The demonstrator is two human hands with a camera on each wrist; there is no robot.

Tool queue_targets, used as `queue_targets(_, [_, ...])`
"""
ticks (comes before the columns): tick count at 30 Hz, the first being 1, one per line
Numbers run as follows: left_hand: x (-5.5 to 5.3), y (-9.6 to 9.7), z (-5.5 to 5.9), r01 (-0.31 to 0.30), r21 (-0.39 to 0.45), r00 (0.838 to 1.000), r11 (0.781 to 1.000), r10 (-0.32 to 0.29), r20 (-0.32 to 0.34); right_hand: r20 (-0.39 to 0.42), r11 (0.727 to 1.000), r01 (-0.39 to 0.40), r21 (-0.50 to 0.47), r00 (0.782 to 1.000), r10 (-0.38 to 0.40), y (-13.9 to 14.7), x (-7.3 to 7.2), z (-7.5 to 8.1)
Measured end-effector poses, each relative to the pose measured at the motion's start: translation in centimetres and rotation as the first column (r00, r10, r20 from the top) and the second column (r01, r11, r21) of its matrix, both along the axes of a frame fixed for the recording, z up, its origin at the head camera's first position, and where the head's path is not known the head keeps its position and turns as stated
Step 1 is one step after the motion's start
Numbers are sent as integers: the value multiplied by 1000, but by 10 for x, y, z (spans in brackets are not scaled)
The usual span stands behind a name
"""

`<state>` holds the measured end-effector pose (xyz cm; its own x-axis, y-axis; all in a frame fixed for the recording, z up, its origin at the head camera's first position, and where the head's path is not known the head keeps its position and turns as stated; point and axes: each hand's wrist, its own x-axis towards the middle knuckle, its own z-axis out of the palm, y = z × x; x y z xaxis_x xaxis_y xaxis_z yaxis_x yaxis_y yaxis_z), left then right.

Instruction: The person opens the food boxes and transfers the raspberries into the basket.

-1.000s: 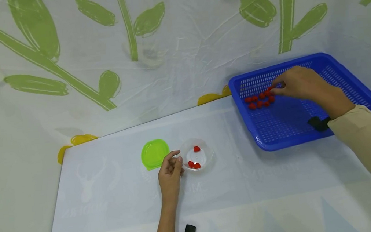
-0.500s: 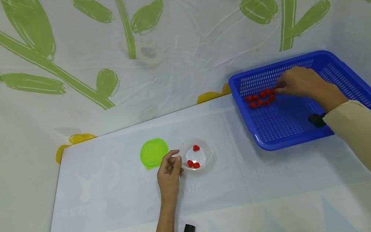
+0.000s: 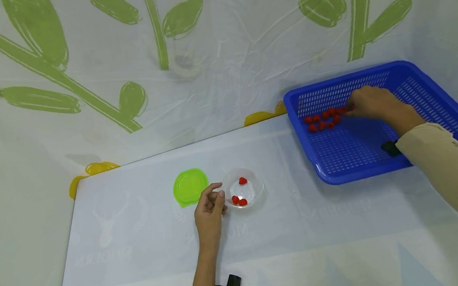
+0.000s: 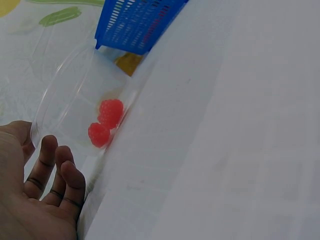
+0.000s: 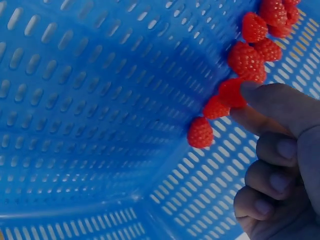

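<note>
My left hand (image 3: 209, 210) rests beside a clear plastic bowl (image 3: 252, 177), its fingers loosely bent at the near left side of the rim. In the left wrist view, one digit meets the bowl's rim (image 4: 37, 112) and the other fingers lie by its wall. Several red raspberries (image 3: 235, 200) lie inside. Over in the blue basket (image 3: 358, 168), my right hand (image 3: 372, 102) pinches a raspberry (image 5: 232, 92) between thumb and index finger, the other fingers curled. More raspberries (image 5: 200, 132) surround it along the basket's back-left part.
A bright green lid (image 3: 190, 187) lies left of the bowl on the white-covered table (image 3: 147, 241). A wall covering (image 3: 239, 69) with printed green leaves rises behind. The basket's raised sides surround the right hand.
My right hand has shifted slightly right and down inside the basket and its fingers have closed in on a raspberry. The left hand and bowl stay in place; the head view shifts a little.
</note>
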<state>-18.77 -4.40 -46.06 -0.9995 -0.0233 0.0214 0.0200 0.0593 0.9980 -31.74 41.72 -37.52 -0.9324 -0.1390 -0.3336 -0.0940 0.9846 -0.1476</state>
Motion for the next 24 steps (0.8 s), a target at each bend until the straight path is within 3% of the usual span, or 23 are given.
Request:
queue_targets(16, [0, 1, 0, 4, 3, 1000, 1000, -4, -10, 0, 999, -25, -30, 1000, 25, 8, 1, -17])
queue_targets(24, [-1, 0, -1, 5, 27, 1000, 1000, -4, -22, -28, 999, -40, 2, 999, 40, 4, 1, -9])
